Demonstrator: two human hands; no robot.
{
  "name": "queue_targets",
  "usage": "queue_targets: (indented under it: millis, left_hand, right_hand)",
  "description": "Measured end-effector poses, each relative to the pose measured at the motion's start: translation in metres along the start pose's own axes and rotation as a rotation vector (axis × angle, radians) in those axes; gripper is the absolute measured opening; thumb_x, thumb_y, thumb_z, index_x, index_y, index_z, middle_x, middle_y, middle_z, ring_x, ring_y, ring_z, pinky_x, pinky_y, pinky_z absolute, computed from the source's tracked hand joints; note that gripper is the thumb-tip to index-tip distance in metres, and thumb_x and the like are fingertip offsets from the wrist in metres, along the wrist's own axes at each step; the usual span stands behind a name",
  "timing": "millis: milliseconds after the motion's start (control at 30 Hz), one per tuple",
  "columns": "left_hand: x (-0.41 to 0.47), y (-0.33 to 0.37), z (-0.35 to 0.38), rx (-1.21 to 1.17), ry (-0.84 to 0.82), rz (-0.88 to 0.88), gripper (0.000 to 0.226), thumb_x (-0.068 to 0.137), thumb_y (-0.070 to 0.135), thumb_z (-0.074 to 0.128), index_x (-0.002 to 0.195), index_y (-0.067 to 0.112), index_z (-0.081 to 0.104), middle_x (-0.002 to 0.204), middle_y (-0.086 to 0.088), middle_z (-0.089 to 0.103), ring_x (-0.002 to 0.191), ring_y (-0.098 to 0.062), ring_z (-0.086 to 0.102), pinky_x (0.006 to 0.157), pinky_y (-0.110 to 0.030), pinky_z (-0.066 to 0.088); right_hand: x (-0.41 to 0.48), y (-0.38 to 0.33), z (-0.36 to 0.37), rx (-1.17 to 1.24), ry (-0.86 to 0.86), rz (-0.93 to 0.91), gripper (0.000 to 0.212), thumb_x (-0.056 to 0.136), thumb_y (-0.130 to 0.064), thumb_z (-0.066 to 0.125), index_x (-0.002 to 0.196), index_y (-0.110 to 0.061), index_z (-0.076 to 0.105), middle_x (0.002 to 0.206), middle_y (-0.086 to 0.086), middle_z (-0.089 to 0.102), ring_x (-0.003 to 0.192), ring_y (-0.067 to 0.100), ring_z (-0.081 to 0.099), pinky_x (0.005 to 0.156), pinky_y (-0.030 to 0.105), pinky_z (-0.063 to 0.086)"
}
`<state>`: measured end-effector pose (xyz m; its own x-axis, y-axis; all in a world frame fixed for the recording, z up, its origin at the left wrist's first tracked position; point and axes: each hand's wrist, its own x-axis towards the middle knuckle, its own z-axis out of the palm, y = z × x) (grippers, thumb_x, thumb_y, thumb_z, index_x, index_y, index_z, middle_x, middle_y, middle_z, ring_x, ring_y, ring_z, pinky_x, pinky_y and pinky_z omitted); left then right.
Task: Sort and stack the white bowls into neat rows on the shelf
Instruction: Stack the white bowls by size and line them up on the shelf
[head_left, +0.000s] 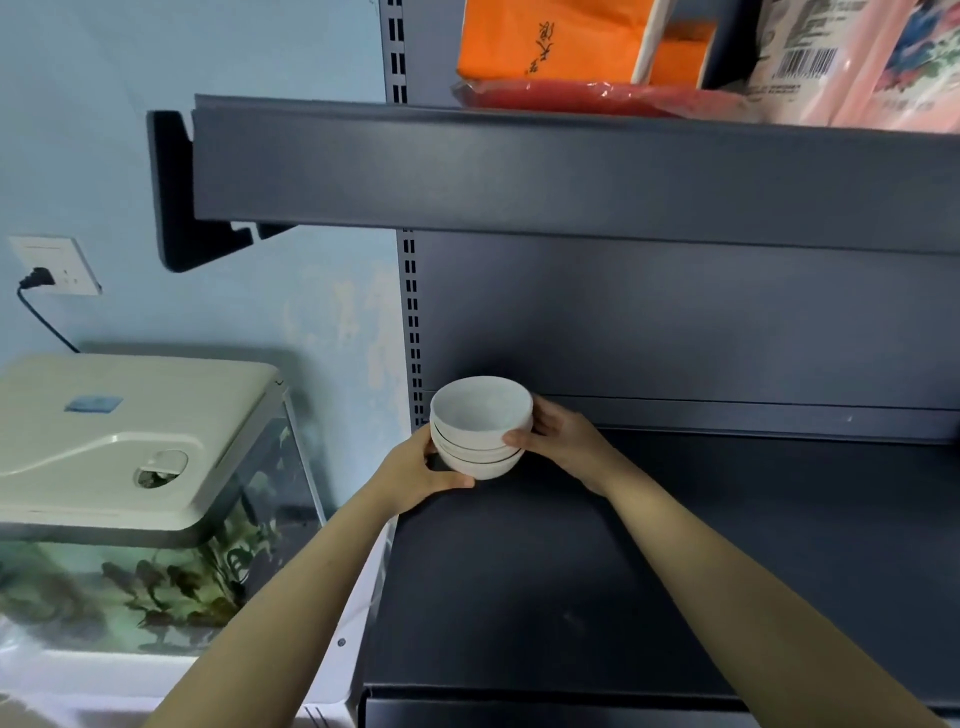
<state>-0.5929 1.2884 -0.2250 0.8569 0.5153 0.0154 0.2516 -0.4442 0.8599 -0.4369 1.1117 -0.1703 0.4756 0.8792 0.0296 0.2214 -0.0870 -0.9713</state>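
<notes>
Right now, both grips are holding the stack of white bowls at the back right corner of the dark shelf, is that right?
Not quite. The head view shows the left grip and the right grip holding the stack of white bowls at the back left corner of the dark shelf, beside the slotted post, not the back right.

You have two hands in view, the left hand (415, 470) and the right hand (558, 436). You hold one stack of white bowls (480, 431): at least three, the exact number unclear. You face two dark shelves, the lower shelf (623, 571) and the upper shelf (519, 171). Up top you see two orange packs (540, 41) (680, 52) and one red pack (545, 96). To your left are one fish tank (130, 493), one wall socket (54, 265) and one plug (37, 277).
</notes>
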Motion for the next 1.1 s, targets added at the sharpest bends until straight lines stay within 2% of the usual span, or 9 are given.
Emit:
queue_targets:
  millis: [67, 233, 433, 533, 667, 767, 867, 967, 1100]
  left_hand:
    - [0.007, 0.0, -0.001, 0.012, -0.007, 0.003, 0.079, 0.07, 0.026, 0.086, 0.137, 0.026, 0.045, 0.128, 0.012, 0.059, 0.118, -0.01, 0.054, 0.095, -0.019, 0.042]
    - [0.02, 0.002, -0.002, 0.05, -0.024, -0.004, 0.079, 0.072, 0.024, 0.085, 0.138, 0.025, 0.042, 0.127, 0.012, 0.057, 0.117, -0.011, 0.053, 0.095, -0.021, 0.039]
    - [0.025, 0.005, -0.004, 0.087, -0.037, -0.043, 0.085, 0.07, 0.027, 0.086, 0.141, 0.023, 0.039, 0.133, 0.009, 0.055, 0.122, -0.013, 0.05, 0.101, -0.027, 0.039]
    - [0.024, 0.011, -0.006, 0.134, -0.044, -0.074, 0.087, 0.07, 0.026, 0.086, 0.143, 0.022, 0.038, 0.135, 0.008, 0.054, 0.122, -0.013, 0.049, 0.1, -0.026, 0.038]
    - [0.017, 0.026, -0.011, 0.216, -0.067, -0.149, 0.085, 0.068, 0.029, 0.086, 0.14, 0.02, 0.041, 0.132, 0.006, 0.055, 0.121, -0.017, 0.051, 0.101, -0.031, 0.041]
    - [0.0, 0.046, -0.022, 0.385, -0.13, -0.21, 0.086, 0.067, 0.042, 0.082, 0.139, 0.018, 0.042, 0.135, 0.003, 0.054, 0.12, -0.02, 0.053, 0.096, -0.03, 0.042]
    - [-0.03, 0.082, -0.032, 0.576, -0.089, -0.223, 0.072, 0.08, 0.036, 0.076, 0.14, 0.014, 0.042, 0.138, -0.002, 0.052, 0.124, -0.025, 0.051, 0.092, -0.03, 0.041]
    - [-0.063, 0.125, -0.025, 0.715, -0.004, -0.129, 0.067, 0.082, 0.039, 0.072, 0.14, 0.019, 0.043, 0.139, -0.003, 0.052, 0.124, -0.025, 0.05, 0.098, -0.037, 0.046]
    - [-0.089, 0.167, 0.013, 0.778, -0.126, -0.007, 0.075, 0.083, 0.044, 0.071, 0.147, 0.026, 0.036, 0.144, -0.001, 0.046, 0.127, -0.024, 0.048, 0.102, -0.039, 0.044]
  right_hand:
    - [0.006, 0.001, -0.003, -0.008, 0.001, 0.006, 0.069, 0.079, -0.024, 0.079, 0.141, -0.025, 0.049, 0.131, -0.014, 0.061, 0.122, 0.001, 0.055, 0.105, 0.027, 0.044]
    - [0.014, 0.003, -0.005, -0.034, 0.004, 0.039, 0.058, 0.082, -0.02, 0.076, 0.132, -0.035, 0.05, 0.128, -0.015, 0.062, 0.123, 0.002, 0.055, 0.1, 0.021, 0.045]
    - [0.017, -0.001, -0.009, -0.074, -0.023, 0.068, 0.066, 0.082, -0.027, 0.076, 0.142, -0.027, 0.047, 0.134, -0.011, 0.059, 0.126, 0.005, 0.053, 0.11, 0.034, 0.04]
    - [0.015, -0.006, -0.01, -0.123, -0.038, 0.089, 0.069, 0.081, -0.032, 0.077, 0.142, -0.029, 0.046, 0.133, -0.014, 0.06, 0.125, 0.004, 0.053, 0.11, 0.035, 0.04]
    - [0.006, -0.014, -0.012, -0.196, -0.046, 0.107, 0.088, 0.066, -0.05, 0.083, 0.143, -0.034, 0.044, 0.137, -0.015, 0.056, 0.128, 0.004, 0.05, 0.112, 0.039, 0.039]
    - [-0.009, -0.03, -0.016, -0.352, -0.038, 0.175, 0.114, 0.058, -0.053, 0.088, 0.152, -0.023, 0.03, 0.152, -0.004, 0.04, 0.138, 0.011, 0.039, 0.115, 0.039, 0.033]
    - [-0.037, -0.058, -0.025, -0.572, -0.083, 0.313, 0.097, 0.075, -0.033, 0.082, 0.153, -0.015, 0.026, 0.155, 0.004, 0.034, 0.14, 0.015, 0.036, 0.116, 0.032, 0.028]
    - [-0.081, -0.088, -0.037, -0.705, -0.11, 0.403, 0.087, 0.08, -0.033, 0.077, 0.151, -0.019, 0.03, 0.154, -0.002, 0.037, 0.139, 0.015, 0.037, 0.112, 0.028, 0.028]
    - [-0.156, -0.102, -0.06, -0.784, 0.013, 0.403, 0.08, 0.078, -0.036, 0.078, 0.147, -0.028, 0.038, 0.15, -0.009, 0.041, 0.135, 0.014, 0.042, 0.106, 0.028, 0.033]
